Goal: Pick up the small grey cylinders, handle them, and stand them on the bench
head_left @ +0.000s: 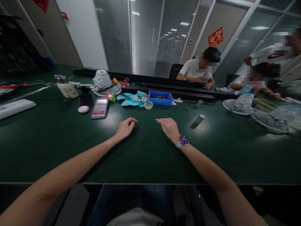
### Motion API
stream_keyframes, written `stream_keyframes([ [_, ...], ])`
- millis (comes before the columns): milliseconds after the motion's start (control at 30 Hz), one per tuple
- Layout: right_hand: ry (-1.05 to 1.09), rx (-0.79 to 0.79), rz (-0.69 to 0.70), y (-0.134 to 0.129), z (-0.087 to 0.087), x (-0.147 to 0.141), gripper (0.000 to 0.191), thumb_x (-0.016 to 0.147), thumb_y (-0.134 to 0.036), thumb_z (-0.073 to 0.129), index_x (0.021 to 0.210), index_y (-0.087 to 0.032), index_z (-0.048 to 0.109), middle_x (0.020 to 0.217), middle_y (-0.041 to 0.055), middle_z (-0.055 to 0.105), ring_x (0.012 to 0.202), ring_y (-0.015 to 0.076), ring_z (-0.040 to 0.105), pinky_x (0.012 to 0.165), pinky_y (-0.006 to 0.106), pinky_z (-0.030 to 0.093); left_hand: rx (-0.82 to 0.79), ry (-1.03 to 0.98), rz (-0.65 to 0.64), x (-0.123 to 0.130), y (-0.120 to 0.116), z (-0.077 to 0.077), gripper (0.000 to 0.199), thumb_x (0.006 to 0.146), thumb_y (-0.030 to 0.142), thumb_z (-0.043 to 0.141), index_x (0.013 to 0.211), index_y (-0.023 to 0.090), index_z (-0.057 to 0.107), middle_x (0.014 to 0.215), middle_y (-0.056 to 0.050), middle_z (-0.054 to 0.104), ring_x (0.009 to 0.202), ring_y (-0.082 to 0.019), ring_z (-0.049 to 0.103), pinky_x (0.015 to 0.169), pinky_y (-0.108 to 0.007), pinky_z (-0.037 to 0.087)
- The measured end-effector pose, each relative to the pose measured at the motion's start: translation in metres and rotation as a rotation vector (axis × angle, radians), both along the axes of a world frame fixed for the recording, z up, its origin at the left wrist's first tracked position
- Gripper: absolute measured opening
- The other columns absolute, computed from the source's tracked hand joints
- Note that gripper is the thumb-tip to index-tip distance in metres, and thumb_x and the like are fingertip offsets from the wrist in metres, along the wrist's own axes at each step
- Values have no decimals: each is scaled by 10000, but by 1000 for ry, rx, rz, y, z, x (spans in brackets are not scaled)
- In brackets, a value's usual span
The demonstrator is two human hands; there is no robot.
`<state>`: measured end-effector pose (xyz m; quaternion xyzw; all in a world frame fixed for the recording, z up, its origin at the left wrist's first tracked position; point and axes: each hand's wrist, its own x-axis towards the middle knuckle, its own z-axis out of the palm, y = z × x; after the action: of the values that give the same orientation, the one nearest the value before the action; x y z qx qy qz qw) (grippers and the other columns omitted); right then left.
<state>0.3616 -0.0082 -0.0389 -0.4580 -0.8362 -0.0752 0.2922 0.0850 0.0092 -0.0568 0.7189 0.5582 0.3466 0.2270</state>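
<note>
My left hand (126, 128) rests on the green tabletop (145, 157), fingers loosely curved and a little apart, with nothing in it. Across a gap, my right hand (168, 127) lies with its fingers stretched toward the left one, also holding nothing; a watch (183, 140) is on that wrist. Beyond the hands are light-blue fan blades (133, 99) and a blue tray (161, 99) of small parts I cannot make out singly. A small grey cylinder (198, 119), perhaps a motor, stands to the right of my right hand.
Left of the blades are a white fan part (102, 80), a pink oval object (83, 109), a box (100, 108) and a patterned tumbler (66, 88). More fan parts (242, 103) lie at the right. Black rails (150, 83) run along the back. Co-workers (196, 69) sit opposite.
</note>
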Motion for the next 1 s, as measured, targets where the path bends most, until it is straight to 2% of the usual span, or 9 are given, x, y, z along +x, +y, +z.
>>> stream_keyframes([
  [167,129,177,-489,30,13,101,327,971,-251,457,1169,-165,703,1111,114,723,988,244,655,889,369,462,19,-7,-11,0,0,-1,328,862,272,426,1032,189,694,735,-8,665,679,-170,613,666,-271,442],
  [267,184,203,-669,37,12,151,358,945,-237,433,1155,-137,705,1118,130,717,1000,258,643,897,376,458,23,-7,-6,0,0,-1,317,860,269,427,1015,196,693,727,-7,667,682,-173,622,672,-276,451],
  [333,198,187,-750,38,7,170,369,918,-220,433,1140,-127,712,1100,138,721,977,266,644,871,379,465,18,-3,-3,0,0,-1,312,860,269,430,1014,198,692,729,-7,671,683,-174,626,677,-279,455],
  [433,187,162,-800,38,0,181,381,893,-192,426,1120,-122,723,1068,148,724,947,270,643,845,383,472,10,17,-4,1,0,0,317,862,269,432,1026,195,693,738,-11,678,686,-176,629,677,-284,454],
  [600,190,224,-821,38,-4,181,405,890,-160,397,1138,-129,717,1054,148,714,957,263,634,880,392,463,12,29,-17,0,0,1,326,867,271,426,1039,194,692,750,-12,681,697,-181,630,679,-287,448],
  [1000,261,191,-872,37,-9,185,400,916,-251,395,1159,-151,697,1007,150,715,882,257,625,817,370,448,11,19,-33,0,1,-3,308,861,264,440,1034,201,688,775,-14,689,712,-180,636,686,-286,446],
])
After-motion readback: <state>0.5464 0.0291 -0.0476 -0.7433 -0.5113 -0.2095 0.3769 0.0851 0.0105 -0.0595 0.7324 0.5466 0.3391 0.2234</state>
